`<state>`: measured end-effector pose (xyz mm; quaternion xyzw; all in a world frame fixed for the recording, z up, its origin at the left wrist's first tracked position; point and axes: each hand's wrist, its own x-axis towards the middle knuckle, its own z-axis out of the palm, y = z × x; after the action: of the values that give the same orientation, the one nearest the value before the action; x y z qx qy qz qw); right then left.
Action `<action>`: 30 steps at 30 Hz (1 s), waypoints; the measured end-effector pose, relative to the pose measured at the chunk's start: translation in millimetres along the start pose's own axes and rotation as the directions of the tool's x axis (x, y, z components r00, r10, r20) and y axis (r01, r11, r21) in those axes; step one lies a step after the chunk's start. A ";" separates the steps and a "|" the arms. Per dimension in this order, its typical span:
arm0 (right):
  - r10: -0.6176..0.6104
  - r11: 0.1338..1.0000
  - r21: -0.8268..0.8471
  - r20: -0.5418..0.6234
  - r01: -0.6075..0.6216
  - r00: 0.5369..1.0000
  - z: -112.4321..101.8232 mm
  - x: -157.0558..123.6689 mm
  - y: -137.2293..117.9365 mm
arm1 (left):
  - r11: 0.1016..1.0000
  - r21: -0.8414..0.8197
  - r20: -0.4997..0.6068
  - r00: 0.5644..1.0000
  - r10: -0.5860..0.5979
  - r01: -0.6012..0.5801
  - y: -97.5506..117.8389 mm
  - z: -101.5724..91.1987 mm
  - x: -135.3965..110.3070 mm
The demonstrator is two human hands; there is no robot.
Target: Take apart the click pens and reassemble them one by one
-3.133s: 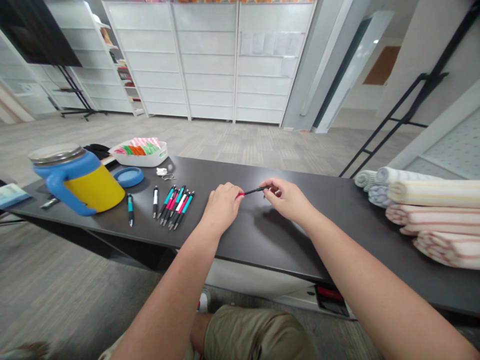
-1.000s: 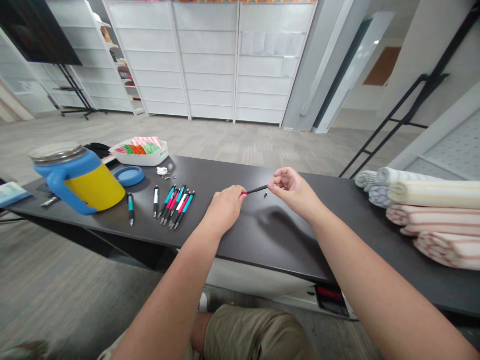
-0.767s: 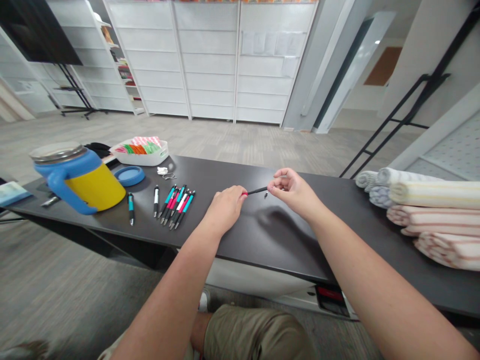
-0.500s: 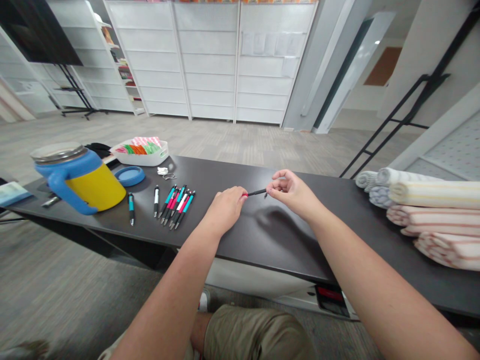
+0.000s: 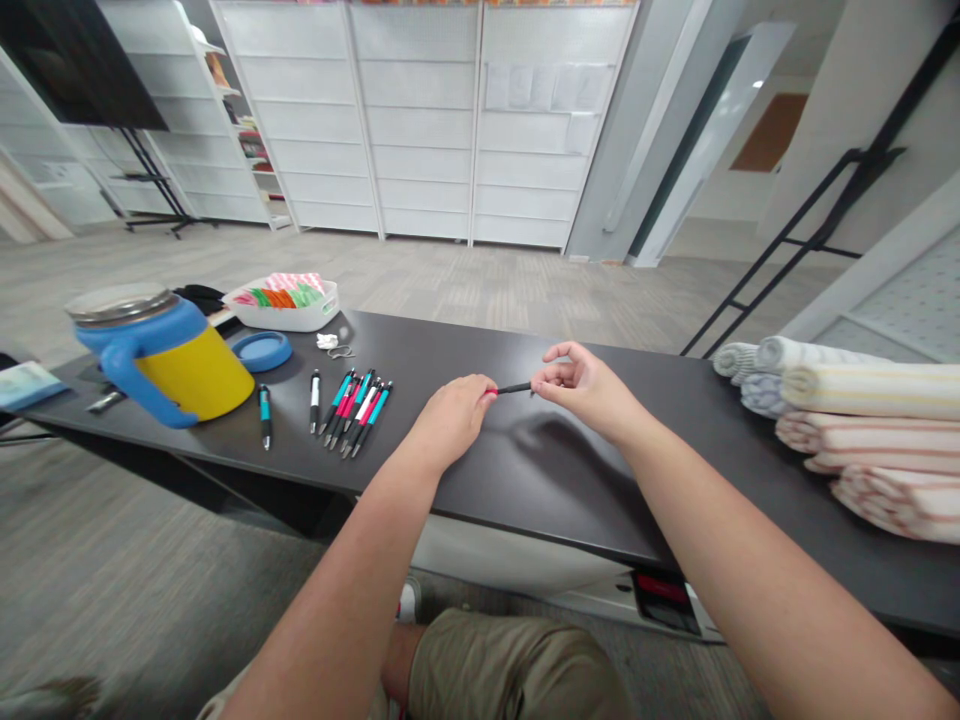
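Note:
Between my hands, just over the dark table, a pen with a black grip and a red barrel lies nearly level. My left hand is closed round its red end, and most of that barrel is hidden. At the black end, the thumb and forefinger of my right hand pinch the tip, with the other fingers curled loosely. Left of my hands rests a cluster of several pens in teal, red and white with black grips. A white pen and a teal pen lie apart from it.
A large blue and yellow mug stands at the left, beside a blue lid. Behind are a white basket of colourful packets and a small white item. Rolled striped cloths are stacked at the right.
Both hands stay almost in place, still holding the pen at its two ends. The view has shifted very slightly; the things on the table have not moved.

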<state>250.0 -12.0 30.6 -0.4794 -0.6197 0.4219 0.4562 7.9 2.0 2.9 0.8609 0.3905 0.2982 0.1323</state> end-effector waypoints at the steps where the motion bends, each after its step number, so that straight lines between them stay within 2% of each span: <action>1: -0.001 1.000 -0.002 0.006 0.001 1.000 -0.3 0.1 1.1 | 1.000 -0.009 -0.001 1.000 0.002 -0.002 -0.1 -0.4 -0.1; 9: 0.014 1.000 0.022 0.016 -0.014 1.000 0.8 0.4 5.0 | 0.995 -0.100 0.015 1.000 0.006 -0.004 0.8 -5.8 -1.8; 30: 0.058 0.998 -0.027 0.020 -0.057 0.998 3.6 1.3 5.3 | 0.990 -0.139 0.068 0.998 -0.008 0.017 0.5 -7.9 -4.6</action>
<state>247.4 -10.0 24.9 -0.4986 -0.6158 0.4316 0.4311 1.0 -1.8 7.5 0.8566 0.3694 0.2947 0.2072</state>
